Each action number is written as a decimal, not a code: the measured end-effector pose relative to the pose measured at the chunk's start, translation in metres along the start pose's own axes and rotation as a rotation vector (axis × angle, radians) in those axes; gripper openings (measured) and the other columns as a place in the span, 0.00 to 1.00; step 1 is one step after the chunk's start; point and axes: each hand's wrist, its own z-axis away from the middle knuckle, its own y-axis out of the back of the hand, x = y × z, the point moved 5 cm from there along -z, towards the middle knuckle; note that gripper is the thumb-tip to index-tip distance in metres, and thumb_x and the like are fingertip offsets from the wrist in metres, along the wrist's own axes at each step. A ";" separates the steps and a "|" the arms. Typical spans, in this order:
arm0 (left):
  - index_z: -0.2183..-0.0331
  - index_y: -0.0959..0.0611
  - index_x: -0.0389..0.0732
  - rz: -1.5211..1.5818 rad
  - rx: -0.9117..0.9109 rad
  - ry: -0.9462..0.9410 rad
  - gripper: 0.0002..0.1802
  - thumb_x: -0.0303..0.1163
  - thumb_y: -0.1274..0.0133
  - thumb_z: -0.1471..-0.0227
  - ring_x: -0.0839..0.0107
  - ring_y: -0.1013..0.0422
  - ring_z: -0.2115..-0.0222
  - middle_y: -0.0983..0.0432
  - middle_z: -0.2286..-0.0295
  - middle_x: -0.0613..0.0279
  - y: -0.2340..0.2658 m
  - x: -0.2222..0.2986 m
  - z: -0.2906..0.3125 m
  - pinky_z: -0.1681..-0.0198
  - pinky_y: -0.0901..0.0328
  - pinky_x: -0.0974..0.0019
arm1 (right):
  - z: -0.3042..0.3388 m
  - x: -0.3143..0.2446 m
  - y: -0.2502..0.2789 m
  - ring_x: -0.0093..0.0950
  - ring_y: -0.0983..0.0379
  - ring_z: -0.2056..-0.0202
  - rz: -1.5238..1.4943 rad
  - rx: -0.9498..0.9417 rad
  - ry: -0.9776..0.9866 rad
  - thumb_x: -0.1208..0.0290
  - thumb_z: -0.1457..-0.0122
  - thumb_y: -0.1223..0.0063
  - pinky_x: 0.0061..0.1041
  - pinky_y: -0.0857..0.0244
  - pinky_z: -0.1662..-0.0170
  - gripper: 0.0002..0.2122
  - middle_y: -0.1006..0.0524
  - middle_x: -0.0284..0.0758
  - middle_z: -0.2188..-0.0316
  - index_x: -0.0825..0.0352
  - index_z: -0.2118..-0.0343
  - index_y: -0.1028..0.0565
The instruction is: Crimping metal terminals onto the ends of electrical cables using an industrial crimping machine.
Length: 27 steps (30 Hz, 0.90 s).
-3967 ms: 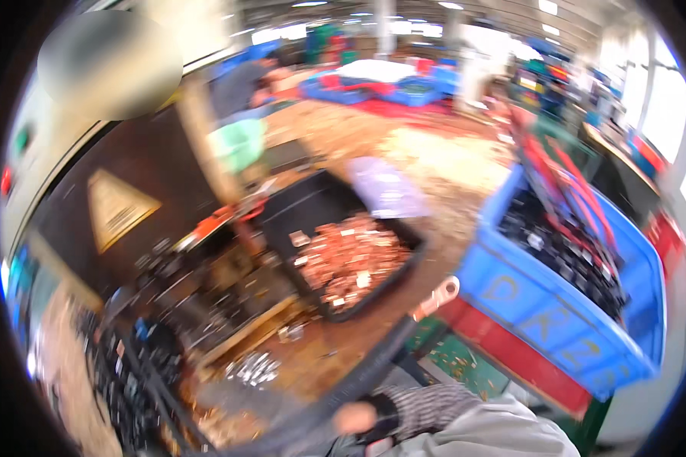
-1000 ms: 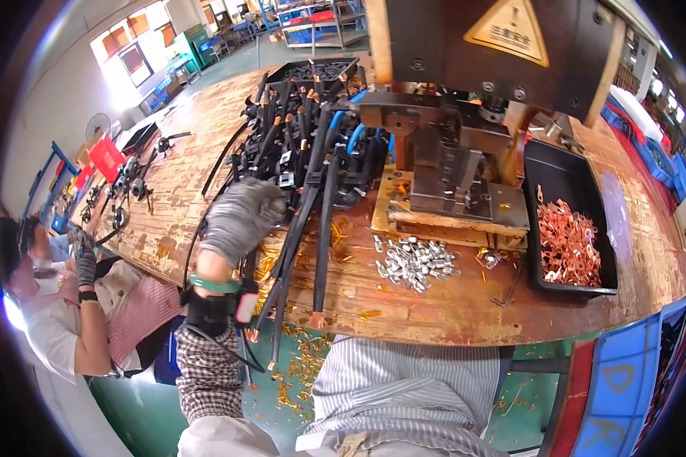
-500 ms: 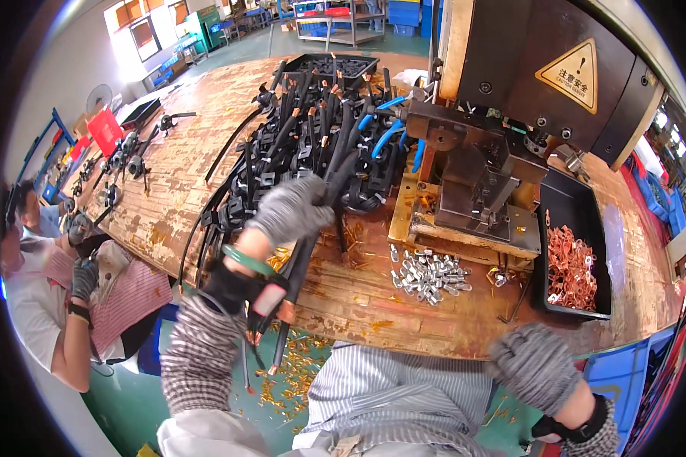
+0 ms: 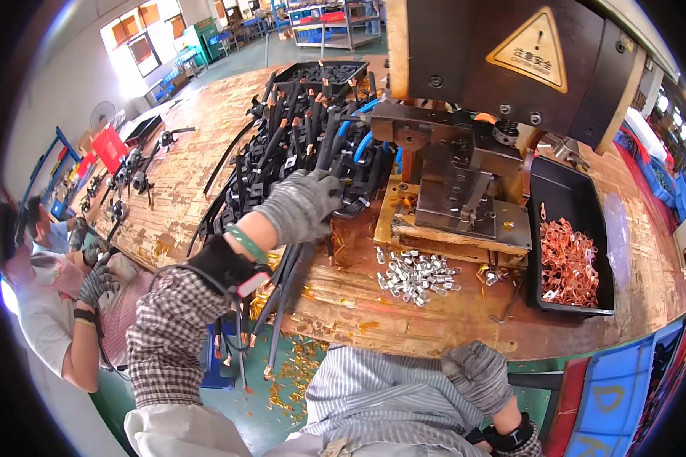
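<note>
running from under l hand (image 4: 301,207) past desk (image 4: 389,331) edge: blk cables (image 4: 286,278); fingers (image 4: 328,186) curled, can't tell grip; r hand (image 4: 478,376) fisted, farther.

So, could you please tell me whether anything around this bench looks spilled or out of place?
Yes: yellowish scraps litter the green floor below the wooden table, as if spilled. Silver terminals also lie loose on the table, while copper ones sit in a black tray.

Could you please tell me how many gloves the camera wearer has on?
2: one on the left hand, over the black cables; one on the right hand, by the workbench's near edge.
</note>
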 end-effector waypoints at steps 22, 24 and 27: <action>0.62 0.24 0.50 -0.423 0.082 0.183 0.16 0.33 0.52 0.58 0.62 0.34 0.60 0.27 0.66 0.60 -0.021 0.044 -0.029 0.59 0.44 0.54 | 0.003 0.021 -0.018 0.34 0.30 0.78 -0.148 0.317 0.135 0.66 0.53 0.43 0.30 0.37 0.76 0.06 0.26 0.34 0.79 0.61 0.74 0.25; 0.66 0.23 0.48 -0.330 0.106 0.148 0.13 0.35 0.51 0.59 0.61 0.33 0.64 0.26 0.71 0.60 -0.018 0.044 -0.024 0.62 0.43 0.53 | 0.009 0.023 -0.017 0.35 0.31 0.78 -0.075 0.338 0.115 0.68 0.53 0.43 0.32 0.36 0.75 0.06 0.26 0.35 0.78 0.62 0.73 0.25; 0.69 0.22 0.46 -0.092 -0.215 0.214 0.16 0.42 0.46 0.64 0.57 0.32 0.67 0.27 0.73 0.55 -0.004 0.047 -0.009 0.63 0.41 0.54 | 0.010 0.026 -0.019 0.36 0.30 0.76 -0.148 0.242 0.077 0.67 0.51 0.47 0.34 0.36 0.73 0.06 0.26 0.36 0.77 0.62 0.71 0.25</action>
